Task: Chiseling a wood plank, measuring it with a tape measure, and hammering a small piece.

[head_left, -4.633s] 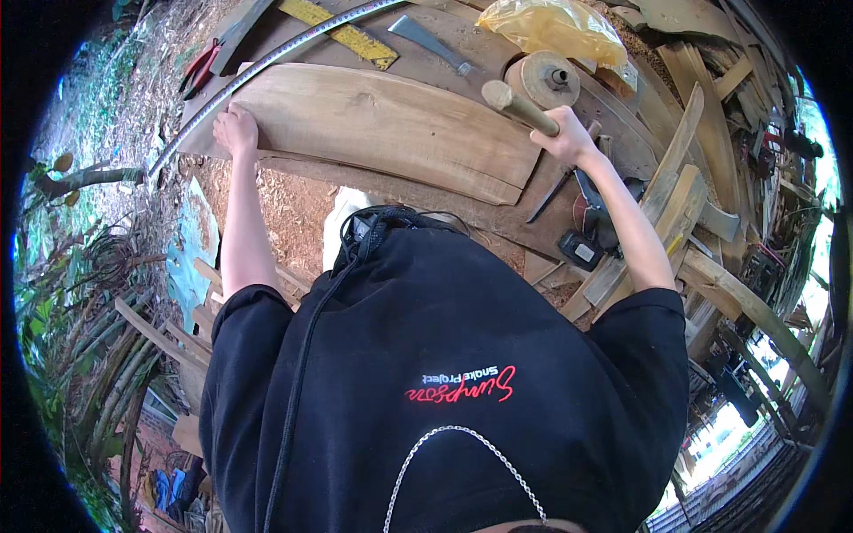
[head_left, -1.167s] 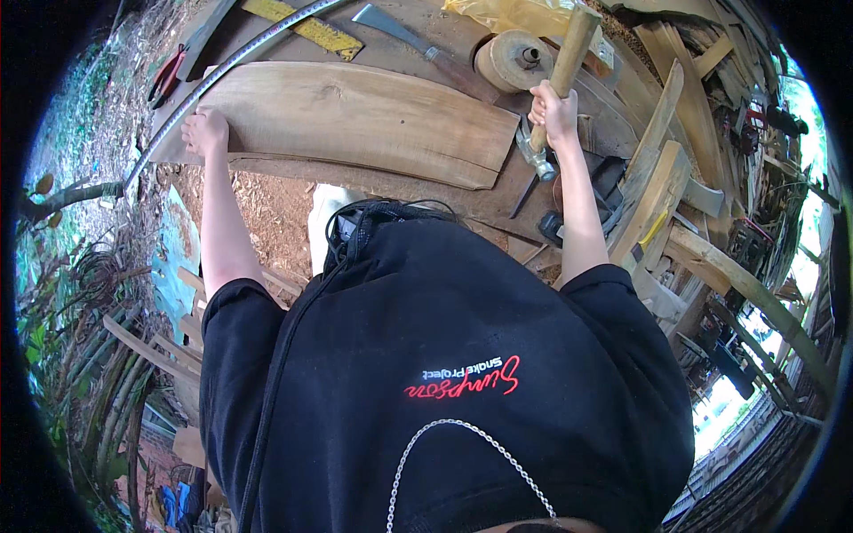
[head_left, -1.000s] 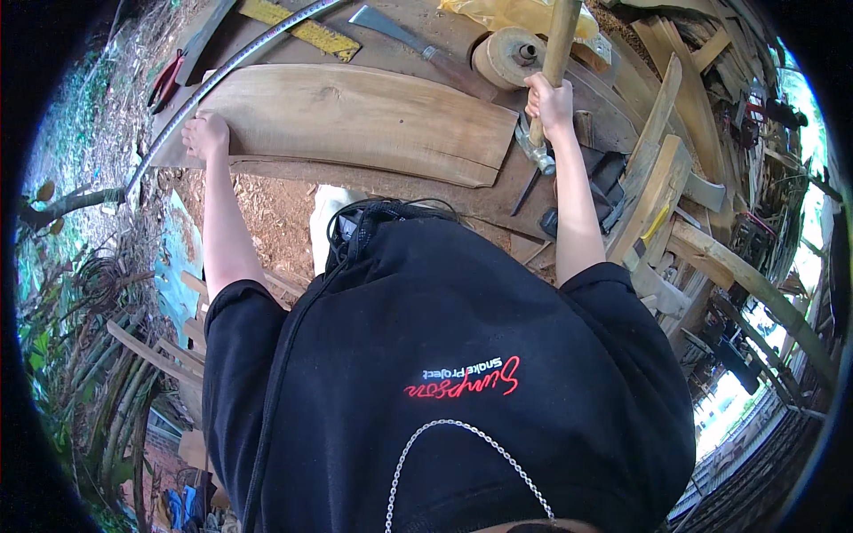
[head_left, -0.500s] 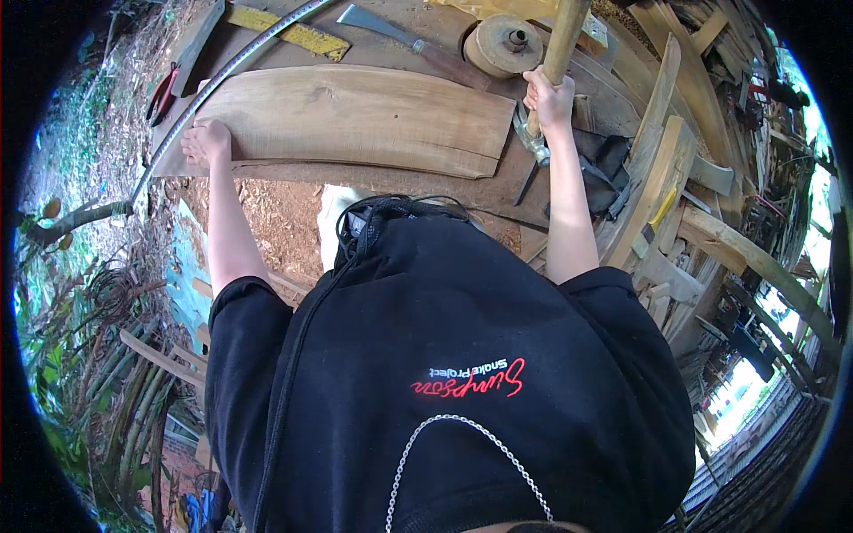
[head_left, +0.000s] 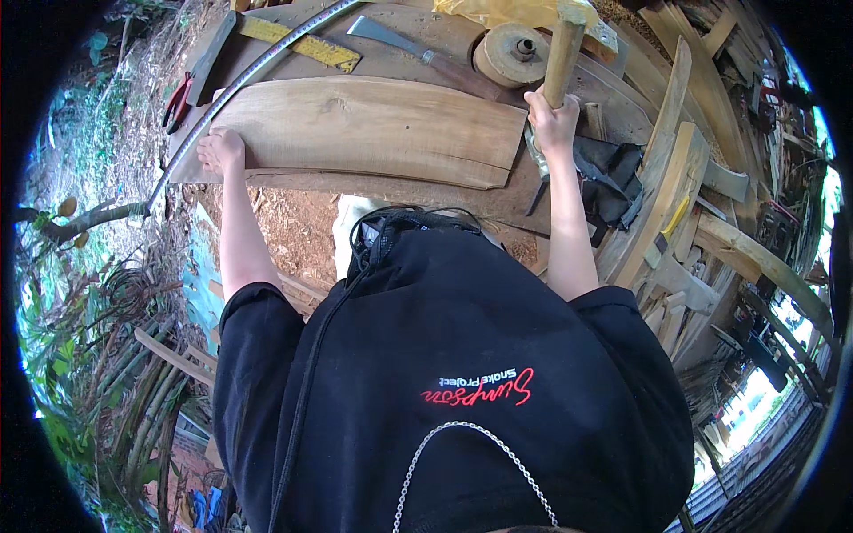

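A long, slightly curved wooden board point(head_left: 355, 124) lies across the workbench in front of me. My left hand point(head_left: 222, 151) is at its left end, fingers curled against the end and near edge. Beyond the board's right end, my right hand point(head_left: 554, 122) is wrapped round the thick wooden handle of a hammer point(head_left: 565, 58). The handle rises from my fist, and the metal head shows just below, partly hidden by hand and wrist. A flat steel blade with a wooden handle, like a large chisel point(head_left: 386, 34), rests behind the board, beside a round wooden block with a metal centre point(head_left: 508, 55).
A bent metal measuring strip point(head_left: 258, 71) arcs past the board's left end. Near it lie red-handled pliers point(head_left: 178, 105), a dark saw-like blade point(head_left: 213, 62) and a worn yellow ruler point(head_left: 320, 49). Dark cloth point(head_left: 613, 169) and stacked timber point(head_left: 662, 195) are at right.
The whole view has shifted, so the scene sits slightly right and lower. The hammer handle leans a little differently in my right hand. My left hand stays at the board's end.
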`<state>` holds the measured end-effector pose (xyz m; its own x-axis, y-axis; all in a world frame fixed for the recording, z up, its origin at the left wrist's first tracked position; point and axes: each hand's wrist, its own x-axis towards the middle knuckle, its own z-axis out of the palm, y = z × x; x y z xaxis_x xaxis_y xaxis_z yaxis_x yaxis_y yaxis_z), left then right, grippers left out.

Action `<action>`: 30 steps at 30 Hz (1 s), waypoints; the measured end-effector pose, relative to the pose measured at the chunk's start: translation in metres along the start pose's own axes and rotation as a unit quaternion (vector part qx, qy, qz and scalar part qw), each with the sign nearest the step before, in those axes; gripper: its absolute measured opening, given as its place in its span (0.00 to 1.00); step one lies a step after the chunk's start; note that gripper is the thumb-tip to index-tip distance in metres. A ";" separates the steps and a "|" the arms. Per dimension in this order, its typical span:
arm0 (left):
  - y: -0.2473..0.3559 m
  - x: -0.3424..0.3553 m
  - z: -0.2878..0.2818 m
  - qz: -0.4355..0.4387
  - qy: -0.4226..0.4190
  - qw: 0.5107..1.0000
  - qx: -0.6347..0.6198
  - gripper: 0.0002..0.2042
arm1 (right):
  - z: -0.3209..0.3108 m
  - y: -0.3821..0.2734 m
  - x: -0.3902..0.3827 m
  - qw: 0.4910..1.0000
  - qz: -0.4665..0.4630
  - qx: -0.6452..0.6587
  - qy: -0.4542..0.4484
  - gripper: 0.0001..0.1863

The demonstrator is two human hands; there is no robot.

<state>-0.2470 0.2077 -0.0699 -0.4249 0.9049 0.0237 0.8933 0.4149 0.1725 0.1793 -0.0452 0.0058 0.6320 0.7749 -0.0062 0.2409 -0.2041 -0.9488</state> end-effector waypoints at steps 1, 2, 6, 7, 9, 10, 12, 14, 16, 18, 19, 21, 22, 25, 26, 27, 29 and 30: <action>0.002 -0.001 -0.001 -0.001 -0.006 1.000 0.003 0.25 | -0.001 0.001 0.000 1.000 -0.005 0.000 0.002 0.11; 0.001 -0.002 -0.003 -0.003 -0.012 1.000 0.008 0.25 | -0.001 0.001 -0.001 1.000 -0.008 0.001 0.004 0.11; 0.000 -0.001 -0.005 0.000 -0.008 1.000 0.003 0.25 | 0.000 -0.001 0.000 1.000 -0.007 -0.002 0.010 0.11; 0.002 -0.002 -0.007 0.003 -0.020 1.000 0.001 0.25 | 0.000 -0.001 -0.001 1.000 -0.002 0.003 0.017 0.11; 0.000 0.001 -0.008 0.002 -0.027 1.000 0.000 0.25 | 0.001 -0.001 0.001 1.000 0.000 0.013 0.020 0.11; -0.002 0.003 -0.003 0.003 -0.021 1.000 -0.006 0.25 | 0.000 -0.001 0.002 1.000 -0.004 0.002 0.019 0.11; -0.006 0.006 0.001 0.012 -0.023 1.000 -0.010 0.26 | 0.001 -0.003 0.003 1.000 -0.011 -0.008 0.025 0.12; -0.008 0.007 0.000 0.011 -0.029 0.999 -0.013 0.26 | 0.001 -0.002 0.004 1.000 -0.009 -0.016 0.023 0.12; -0.006 0.006 -0.004 0.010 -0.036 0.999 -0.016 0.27 | 0.001 0.000 0.006 0.999 -0.006 -0.025 0.022 0.12; -0.006 0.006 -0.009 0.019 -0.063 0.998 -0.012 0.27 | 0.003 0.000 0.007 0.998 -0.025 -0.050 0.037 0.13; -0.006 0.007 -0.008 0.020 -0.061 0.998 -0.012 0.27 | 0.002 0.001 0.007 0.998 -0.025 -0.049 0.038 0.13; -0.008 0.010 -0.007 0.024 -0.075 0.997 -0.007 0.28 | 0.002 0.002 0.008 0.998 -0.009 -0.049 0.035 0.12; -0.009 0.011 -0.008 0.025 -0.073 0.997 -0.008 0.28 | 0.003 0.002 0.009 0.998 -0.010 -0.047 0.036 0.12; -0.010 0.014 -0.005 0.029 -0.082 0.996 -0.019 0.28 | 0.003 0.002 0.010 0.997 -0.019 -0.061 0.045 0.13; -0.014 0.018 -0.003 0.028 -0.089 0.995 -0.020 0.28 | 0.004 0.001 0.011 0.996 -0.021 -0.074 0.044 0.14; -0.017 0.020 -0.001 0.027 -0.096 0.995 -0.021 0.28 | 0.004 0.000 0.011 0.995 -0.023 -0.087 0.043 0.14; -0.019 0.022 0.000 0.029 -0.097 0.995 -0.021 0.28 | 0.006 -0.001 0.013 0.993 -0.039 -0.100 0.048 0.14; -0.018 0.021 0.000 0.030 -0.100 0.994 -0.021 0.27 | 0.006 0.000 0.013 0.991 -0.054 -0.114 0.052 0.15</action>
<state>-0.2726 0.2195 -0.0725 -0.3292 0.9304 -0.1610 0.9074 0.3589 0.2186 0.1833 -0.0314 0.0043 0.6638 0.7355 0.1355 0.4635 -0.2623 -0.8464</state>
